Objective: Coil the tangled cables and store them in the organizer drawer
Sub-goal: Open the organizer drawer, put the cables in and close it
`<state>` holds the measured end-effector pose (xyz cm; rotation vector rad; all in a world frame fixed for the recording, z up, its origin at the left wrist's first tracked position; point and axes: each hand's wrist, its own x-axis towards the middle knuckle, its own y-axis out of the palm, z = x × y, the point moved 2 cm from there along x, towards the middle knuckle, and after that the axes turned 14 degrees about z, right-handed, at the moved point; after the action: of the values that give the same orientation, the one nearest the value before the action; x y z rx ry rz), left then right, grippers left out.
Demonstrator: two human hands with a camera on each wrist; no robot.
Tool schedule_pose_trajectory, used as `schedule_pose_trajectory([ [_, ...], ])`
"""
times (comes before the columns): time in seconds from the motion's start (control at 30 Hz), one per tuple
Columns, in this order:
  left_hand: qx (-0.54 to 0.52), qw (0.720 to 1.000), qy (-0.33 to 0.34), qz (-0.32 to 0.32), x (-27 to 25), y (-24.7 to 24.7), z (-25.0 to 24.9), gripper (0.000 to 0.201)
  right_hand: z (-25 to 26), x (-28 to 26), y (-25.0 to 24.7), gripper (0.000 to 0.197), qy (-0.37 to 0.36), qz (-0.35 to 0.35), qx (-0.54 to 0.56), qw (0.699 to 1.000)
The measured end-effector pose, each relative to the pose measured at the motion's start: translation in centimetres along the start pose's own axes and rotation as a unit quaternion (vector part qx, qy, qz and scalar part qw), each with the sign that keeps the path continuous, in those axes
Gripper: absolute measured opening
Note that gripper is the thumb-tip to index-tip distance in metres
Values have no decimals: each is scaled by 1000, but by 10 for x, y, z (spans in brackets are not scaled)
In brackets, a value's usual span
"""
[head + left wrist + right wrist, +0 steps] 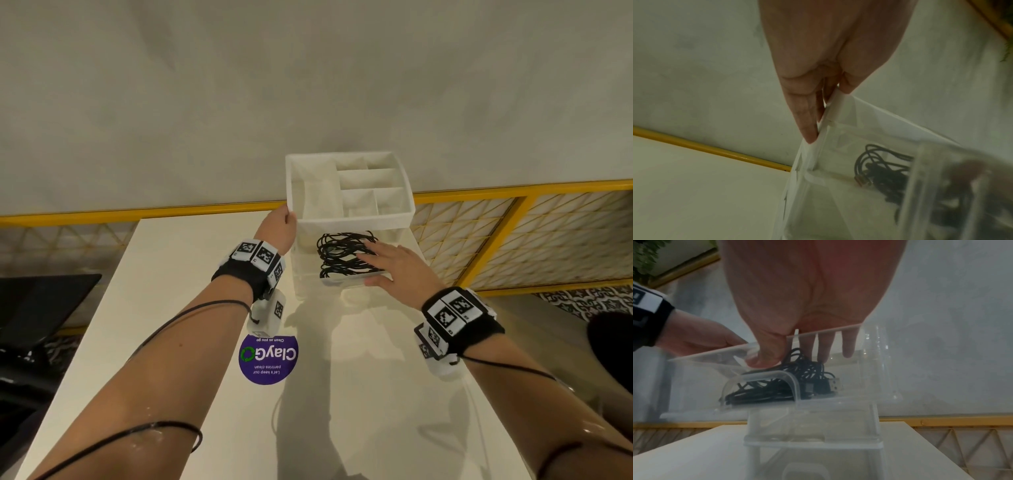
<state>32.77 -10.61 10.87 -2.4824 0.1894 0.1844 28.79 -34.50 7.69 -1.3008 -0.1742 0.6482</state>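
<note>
The right hand (399,265) lies flat with straight fingers on the black cables (342,255) in the pulled-out drawer (346,282); the left hand (286,219) holds the organizer (404,219) at its top left corner, at the tabletop's far edge. Press the cables low, then push the drawer in slowly; the right wrist view alone shows the plugs.

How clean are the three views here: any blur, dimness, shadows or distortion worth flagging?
Head view: sharp and evenly lit, soft arm shadows on the table, wide-angle bowing at the yellow rail. Left wrist view: dim, the drawer smeared at lower right. Right wrist view: hazy through clear plastic, the cables soft, the right hand very close.
</note>
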Motion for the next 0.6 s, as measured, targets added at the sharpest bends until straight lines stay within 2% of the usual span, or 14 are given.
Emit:
schedule_pose_trajectory([
  [0.07,7,1000,8,2,1,-1,1,36,-2,2,-1,51,0,-19,22,1000],
  [0.2,29,999,23,7,2,-2,5,36,2,15,-1,46,15,-103,122,987],
  [0.33,28,999,31,12,1,-5,5,35,8,26,-7,45,47,-229,147,961],
  [0.4,31,999,34,16,1,-5,4,36,4,27,-8,61,96,-305,163,933],
  [0.47,27,999,32,17,0,-5,3,36,3,26,-4,84,115,-368,191,903],
  [0.53,25,999,28,16,1,-6,4,36,1,26,5,101,126,-393,235,880],
  [0.6,23,999,25,17,1,-7,4,36,-4,28,12,114,152,-380,333,850],
])
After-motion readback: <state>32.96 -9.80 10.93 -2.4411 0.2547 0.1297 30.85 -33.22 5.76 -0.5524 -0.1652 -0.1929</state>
